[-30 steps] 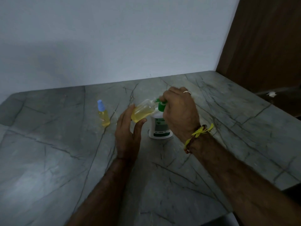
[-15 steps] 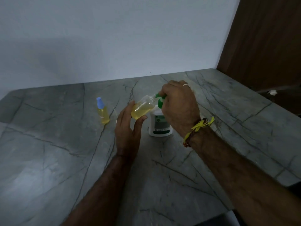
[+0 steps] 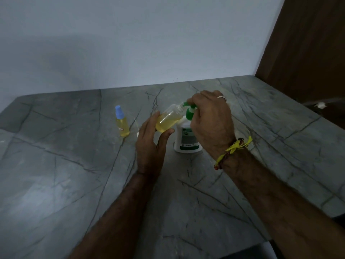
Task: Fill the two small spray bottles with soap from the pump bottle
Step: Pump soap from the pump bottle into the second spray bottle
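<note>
My left hand [image 3: 150, 146] grips a small clear spray bottle [image 3: 169, 119] without its cap, tilted, about half full of yellow soap. Its open neck meets the green nozzle of the white pump bottle [image 3: 187, 141], which stands on the grey stone counter [image 3: 74, 184]. My right hand [image 3: 211, 124] rests curled over the green pump head and hides most of it. A second small spray bottle [image 3: 122, 122] with a blue cap, filled with yellow liquid, stands upright to the left.
A pale wall runs along the counter's back edge. A brown wooden panel [image 3: 308, 43] rises at the right. A small white piece [image 3: 137, 134] lies behind my left hand. The counter's front edge shows at bottom right.
The pump head has risen slightly under my right hand. The tilted bottle stays at the nozzle. The view has shifted a little.
</note>
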